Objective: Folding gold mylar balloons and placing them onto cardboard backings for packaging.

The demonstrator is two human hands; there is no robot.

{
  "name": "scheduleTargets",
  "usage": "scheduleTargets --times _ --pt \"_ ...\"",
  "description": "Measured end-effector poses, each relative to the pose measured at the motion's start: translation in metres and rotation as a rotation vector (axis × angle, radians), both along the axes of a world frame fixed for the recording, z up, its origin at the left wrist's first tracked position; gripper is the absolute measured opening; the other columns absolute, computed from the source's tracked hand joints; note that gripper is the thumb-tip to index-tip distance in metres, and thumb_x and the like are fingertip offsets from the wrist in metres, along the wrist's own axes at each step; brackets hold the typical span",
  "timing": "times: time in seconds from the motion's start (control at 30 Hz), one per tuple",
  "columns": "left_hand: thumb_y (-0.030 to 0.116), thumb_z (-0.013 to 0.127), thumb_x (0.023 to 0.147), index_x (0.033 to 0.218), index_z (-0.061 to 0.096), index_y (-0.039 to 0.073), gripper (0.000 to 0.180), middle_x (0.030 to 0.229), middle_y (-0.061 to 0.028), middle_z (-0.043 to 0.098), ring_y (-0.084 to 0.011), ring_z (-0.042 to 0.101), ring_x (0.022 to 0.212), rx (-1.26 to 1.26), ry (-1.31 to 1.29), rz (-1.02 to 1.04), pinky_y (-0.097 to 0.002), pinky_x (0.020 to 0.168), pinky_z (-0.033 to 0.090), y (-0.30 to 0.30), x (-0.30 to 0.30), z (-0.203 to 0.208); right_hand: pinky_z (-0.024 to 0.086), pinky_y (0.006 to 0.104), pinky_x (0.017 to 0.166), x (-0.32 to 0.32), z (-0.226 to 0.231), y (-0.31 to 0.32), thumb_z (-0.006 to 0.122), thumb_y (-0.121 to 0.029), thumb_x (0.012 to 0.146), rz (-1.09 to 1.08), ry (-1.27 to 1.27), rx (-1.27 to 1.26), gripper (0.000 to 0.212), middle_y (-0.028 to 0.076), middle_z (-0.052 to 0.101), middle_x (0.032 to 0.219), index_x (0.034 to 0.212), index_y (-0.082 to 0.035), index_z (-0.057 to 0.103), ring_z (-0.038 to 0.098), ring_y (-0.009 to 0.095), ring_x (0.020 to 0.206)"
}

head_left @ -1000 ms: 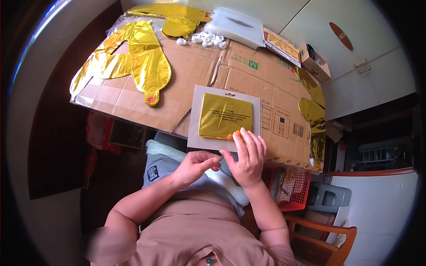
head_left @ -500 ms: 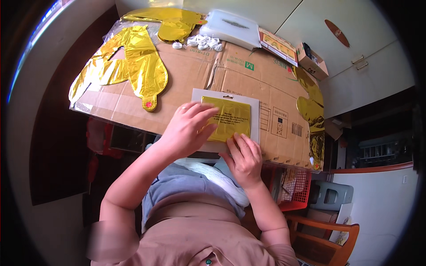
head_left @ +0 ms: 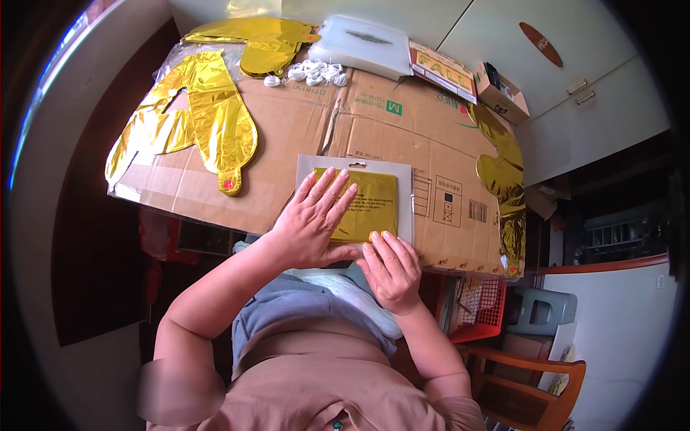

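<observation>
Left hand (head_left: pixel 302 228), fingers (head_left: pixel 338 191) spread, seemingly steadies the gold packet (head_left: pixel 377 197); right hand (head_left: pixel 392 276) bends at its near edge, grip unclear.

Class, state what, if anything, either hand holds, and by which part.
The left hand lies flat over the gold packet, gripping nothing; the right hand has fingertips at the packet's lower edge; whether they pinch it cannot be told.

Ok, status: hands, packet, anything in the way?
Left hand spread over gold packet. Right hand at its near edge. Gold packet flat on card. Left hand blocks view of its left part.
</observation>
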State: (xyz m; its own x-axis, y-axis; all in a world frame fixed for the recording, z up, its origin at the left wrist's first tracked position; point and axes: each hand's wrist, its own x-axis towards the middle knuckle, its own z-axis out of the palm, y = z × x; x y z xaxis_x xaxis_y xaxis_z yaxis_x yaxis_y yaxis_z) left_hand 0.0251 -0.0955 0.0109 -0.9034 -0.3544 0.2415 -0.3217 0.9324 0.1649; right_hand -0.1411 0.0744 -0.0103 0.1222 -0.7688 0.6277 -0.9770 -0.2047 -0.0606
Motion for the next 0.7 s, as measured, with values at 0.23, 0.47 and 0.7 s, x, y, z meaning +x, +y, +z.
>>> scheduleTargets --times 0.23,0.47,0.7 --pt "0.08 0.053 0.081 0.155 0.028 -0.001 0.112 0.162 -0.0234 0.023 -0.04 0.017 0.152 0.075 -0.004 -0.016 -0.0519 0.123 0.012 -0.001 0.001 0.008 0.051 0.0456 0.096 -0.021 0.042 -0.016 0.073 -0.018 0.088 -0.023 -0.34 0.01 0.025 0.016 0.069 0.117 0.107 -0.002 0.071 0.064 0.032 0.11" --pt "0.081 0.058 0.075 0.153 0.028 -0.004 0.119 0.161 -0.0268 0.021 -0.0406 0.015 0.152 0.094 0.014 0.029 -0.0511 0.124 0.012 -0.002 -0.002 0.002 0.027 0.0526 0.116 -0.012 0.032 -0.093 0.059 -0.033 0.097 -0.147 -0.156 0.265 0.06 0.025 0.044 0.149 0.143 0.002 0.046 0.041 0.04 0.139" --pt "0.083 0.056 0.075 0.153 0.027 -0.005 0.121 0.161 -0.0273 0.021 -0.0416 0.015 0.152 0.089 -0.029 0.027 -0.052 0.123 0.01 -0.001 0.001 -0.001 0.014 0.0561 0.121 -0.027 0.013 -0.066 0.048 -0.059 0.096 -0.198 -0.088 0.452 0.085 0.025 0.027 0.16 0.153 0.001 0.031 0.025 0.04 0.149"
